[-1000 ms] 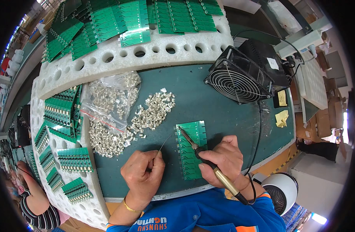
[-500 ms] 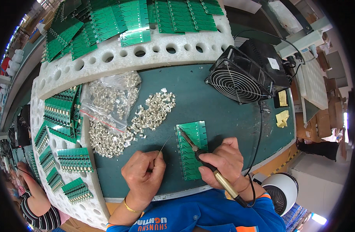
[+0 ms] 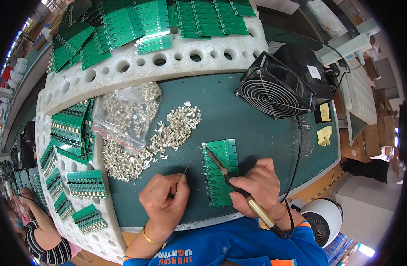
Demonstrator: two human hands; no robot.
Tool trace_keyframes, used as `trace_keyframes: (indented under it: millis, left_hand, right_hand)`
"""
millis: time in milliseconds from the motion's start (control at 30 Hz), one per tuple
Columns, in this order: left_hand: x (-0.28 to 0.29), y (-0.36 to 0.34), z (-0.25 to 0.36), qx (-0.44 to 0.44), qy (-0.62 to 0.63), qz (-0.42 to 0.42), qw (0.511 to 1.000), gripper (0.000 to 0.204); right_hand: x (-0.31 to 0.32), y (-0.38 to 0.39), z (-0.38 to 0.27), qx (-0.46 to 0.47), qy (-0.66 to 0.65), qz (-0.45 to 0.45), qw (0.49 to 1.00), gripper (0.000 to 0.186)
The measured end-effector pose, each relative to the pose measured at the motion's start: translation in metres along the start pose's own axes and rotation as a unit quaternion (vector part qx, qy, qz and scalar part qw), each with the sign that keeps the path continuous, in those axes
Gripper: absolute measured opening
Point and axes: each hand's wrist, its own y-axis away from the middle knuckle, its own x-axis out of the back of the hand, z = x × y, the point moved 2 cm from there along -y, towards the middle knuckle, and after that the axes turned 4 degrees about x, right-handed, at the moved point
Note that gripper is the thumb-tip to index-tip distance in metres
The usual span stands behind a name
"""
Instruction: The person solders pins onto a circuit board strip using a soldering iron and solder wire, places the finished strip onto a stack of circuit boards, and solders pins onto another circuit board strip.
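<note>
A green circuit board (image 3: pixel 219 189) lies on the table in front of me, with a row of metal pins along its left edge. My right hand (image 3: pixel 260 182) grips a soldering iron (image 3: pixel 259 211) by its dark grip. The iron's tip rests at the board's upper left corner, by the pins. Pinched between thumb and forefinger of my left hand (image 3: pixel 163 196) is a thin solder wire (image 3: pixel 192 162). Its far end reaches up to the board's left edge near the iron tip; whether it touches a pin is too small to tell.
Loose white connectors (image 3: pixel 177 126) are heaped behind my left hand, beside a plastic bag (image 3: pixel 128 108) of more. Foam racks (image 3: pixel 146 66) at back and left carry many green boards. A black fan (image 3: pixel 274 91) stands back right; the iron's cord (image 3: pixel 297 164) runs down the right.
The solder wire's end has moved up and right, nearer the iron tip and the board's edge. Both hands stay almost in the same place.
</note>
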Motion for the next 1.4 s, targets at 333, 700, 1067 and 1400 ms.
trace_keyframes:
  millis: [333,700,1067,1400]
  left_hand:
    - [-0.0003,-0.0008,0.0004,-0.007,-0.003,0.0,1.0,0.009]
    - [0.0008,0.0016,-0.0012,0.007,0.012,-0.004,1.0,0.008]
    - [0.0004,0.0042,-0.0015,-0.004,0.011,-0.01,1.0,0.009]
    - [0.0011,0.0047,-0.0026,-0.007,0.007,-0.004,1.0,0.009]
  right_hand:
    - [-0.0007,0.0004,0.0012,-0.001,-0.004,-0.005,1.0,0.028]
    - [0.004,0.0014,0.0004,0.002,0.003,0.002,1.0,0.026]
    - [0.0034,0.004,0.0023,0.003,-0.039,0.005,0.999,0.018]
    - [0.0004,0.0038,0.0016,-0.002,-0.039,0.012,0.999,0.014]
